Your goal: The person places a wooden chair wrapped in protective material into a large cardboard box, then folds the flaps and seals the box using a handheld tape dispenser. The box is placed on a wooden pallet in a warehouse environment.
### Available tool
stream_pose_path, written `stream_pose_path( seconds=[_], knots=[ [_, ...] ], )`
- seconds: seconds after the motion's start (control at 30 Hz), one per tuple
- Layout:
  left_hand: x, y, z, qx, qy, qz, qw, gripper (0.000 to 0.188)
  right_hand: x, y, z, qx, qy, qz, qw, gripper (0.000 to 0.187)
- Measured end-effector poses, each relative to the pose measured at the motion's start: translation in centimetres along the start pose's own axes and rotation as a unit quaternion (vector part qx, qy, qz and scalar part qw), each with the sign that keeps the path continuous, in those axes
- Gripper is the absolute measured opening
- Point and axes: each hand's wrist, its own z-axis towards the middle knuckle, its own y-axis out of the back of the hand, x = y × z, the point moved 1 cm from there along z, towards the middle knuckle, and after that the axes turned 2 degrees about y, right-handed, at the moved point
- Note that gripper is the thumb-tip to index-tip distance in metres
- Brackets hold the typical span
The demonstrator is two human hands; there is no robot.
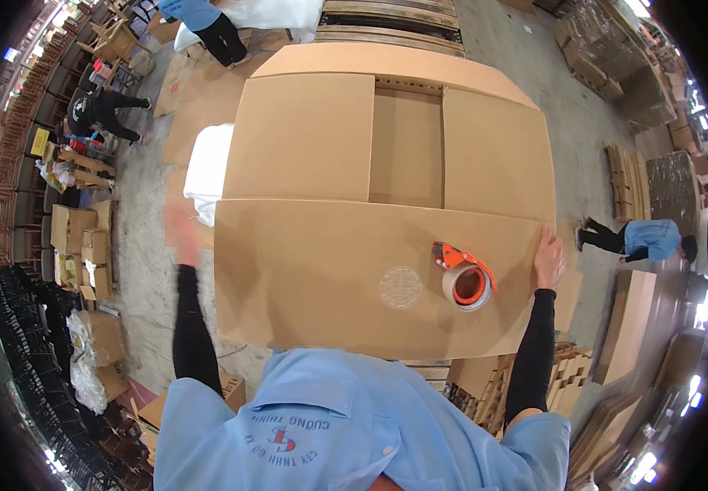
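In front of me is a large cardboard box point(305, 270). Its near flap and two side flaps are folded in, with a gap between the side flaps, while the far flap point(395, 61) stands out at the back. On the near flap lies an orange tape dispenser point(466, 277) with a roll of tape. My right hand point(549, 260) rests at the box's right edge, its fingers over the corner of the near flap. Off the left side of the box, my left hand point(182, 233) is smeared by motion, and its fingers cannot be made out.
White wrapped material point(209, 172) lies behind the box's left side. Smaller cartons point(84, 237) stand at left. Wooden pallets point(391, 20) lie at the far side. Three people are nearby: one at right point(649, 240), one at left point(104, 113), one at the back point(207, 29).
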Motion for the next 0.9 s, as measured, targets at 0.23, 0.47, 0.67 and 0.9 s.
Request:
stream_pose_path(
  seconds=[0.23, 0.47, 0.67, 0.9],
  knots=[
    [-3.2, 1.4, 1.0, 0.088, 0.118, -0.14, 0.979, 0.088, 1.0, 2.2, -0.2, 0.042, -0.016, 0.025, 0.999, 0.085],
    [-4.3, 2.0, 0.5, 0.1, 0.112, -0.103, 0.983, 0.093, 2.5, 0.3, 4.4, 0.04, -0.007, 0.002, 0.999, 0.083],
    [-4.0, 0.5, 7.1, 0.089, 0.094, -0.033, 0.991, 0.104, 9.5, 1.3, 8.4, 0.057, -0.061, 0.061, 0.995, 0.075],
    [-1.6, -1.5, 28.5, 0.047, 0.11, -0.184, 0.976, 0.096, 11.2, 0.3, 8.5, 0.025, -0.022, 0.101, 0.994, 0.068]
  ],
)
